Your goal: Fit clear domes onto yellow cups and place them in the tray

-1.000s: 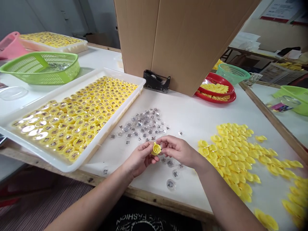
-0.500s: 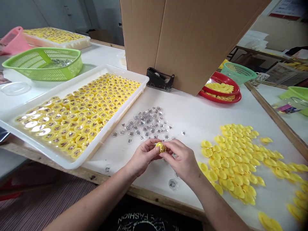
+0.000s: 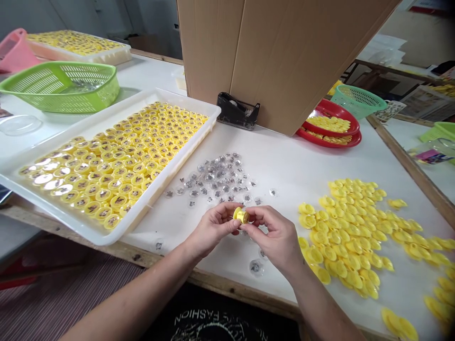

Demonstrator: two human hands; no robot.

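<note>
Between my two hands is a small yellow round plastic piece (image 3: 242, 216), tilted so its side shows. My left hand (image 3: 216, 223) pinches it from the left with thumb and fingers. From the other side, the fingertips of my right hand (image 3: 272, 232) close on it too. Just beyond my hands lie many clear discs (image 3: 217, 177) with small dark prints, loosely heaped on the white table. To the right spreads a pile of yellow plastic pieces (image 3: 348, 237). On the left, a white tray (image 3: 194, 151) holds rows of yellow pieces with printed faces.
A large cardboard box (image 3: 277, 57) stands at the back, with a black tape dispenser (image 3: 237, 112) before it. Red plates (image 3: 355, 124) and a mint basket (image 3: 359, 99) are right of it. A green basket (image 3: 67, 94) sits far left. A wooden strip (image 3: 412, 170) edges the right side.
The yellow piece has been turned between my fingers, so more of its side shows. My right hand has shifted slightly to the right. The view has tilted a little.
</note>
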